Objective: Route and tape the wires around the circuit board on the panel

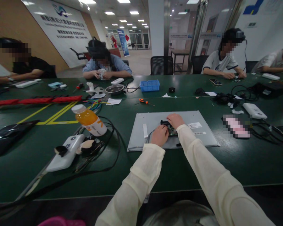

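A green circuit board with black parts [172,131] lies near the middle of a flat grey metal panel [136,138] on the table. My left hand [159,135] is closed at the board's left side, fingers curled against it. Over its upper edge, my right hand [175,120] bends its fingers down by a black strip [164,122]. Both hands hide part of the board, and their fingertips are hard to make out. Beside my left hand, a grey cable [150,137] runs across the panel, right of a white label [145,130]. Another white label [194,125] is to the right.
A juice bottle [89,121], a white device [66,153] and black cables stand at left. Beyond the panel lie an orange screwdriver [143,101] and a blue basket [149,85]. A pink phone [237,126] and white power bank [254,111] are at right. Several people sit opposite.
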The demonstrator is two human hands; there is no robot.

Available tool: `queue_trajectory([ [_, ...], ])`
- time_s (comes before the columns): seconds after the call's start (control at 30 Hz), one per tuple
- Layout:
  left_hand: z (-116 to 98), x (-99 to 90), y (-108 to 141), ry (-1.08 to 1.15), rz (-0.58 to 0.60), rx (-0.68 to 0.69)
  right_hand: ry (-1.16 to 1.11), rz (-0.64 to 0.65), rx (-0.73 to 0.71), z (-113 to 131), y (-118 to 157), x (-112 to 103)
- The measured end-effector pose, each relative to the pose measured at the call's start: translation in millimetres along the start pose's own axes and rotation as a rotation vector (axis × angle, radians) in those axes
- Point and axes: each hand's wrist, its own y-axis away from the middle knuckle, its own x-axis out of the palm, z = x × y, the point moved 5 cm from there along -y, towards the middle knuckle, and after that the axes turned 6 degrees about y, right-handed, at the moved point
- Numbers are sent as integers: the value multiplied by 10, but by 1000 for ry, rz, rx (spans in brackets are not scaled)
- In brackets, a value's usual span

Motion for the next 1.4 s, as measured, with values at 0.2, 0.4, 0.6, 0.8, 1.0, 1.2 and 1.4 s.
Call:
queue_trajectory([
  [0.2, 9, 10, 7, -11, 9, 11, -3, 71, -4, 78, -15, 101],
  [0.4, 0, 14, 8, -28, 16, 3, -30, 99, -12, 86, 12, 130],
  [0.6, -15, 9, 0, -25, 8, -3, -69, 76, -13, 88, 58, 85],
  [0.8, -34, -20, 6, -8, -7, 13, -147, -68, 79, -471, 314, 51],
  [1.0, -35, -32, 3, -10, 4, -8, -195, -146, 321, -1479, 813, 301],
  [1.2, -37, -24, -1, -13, -3, 0, -319, -183, 374, -1674, 945, 461],
  [1.4, -36, -25, 3, -9, 4, -2, -399, -175, 368, -1619, 916, 496],
])
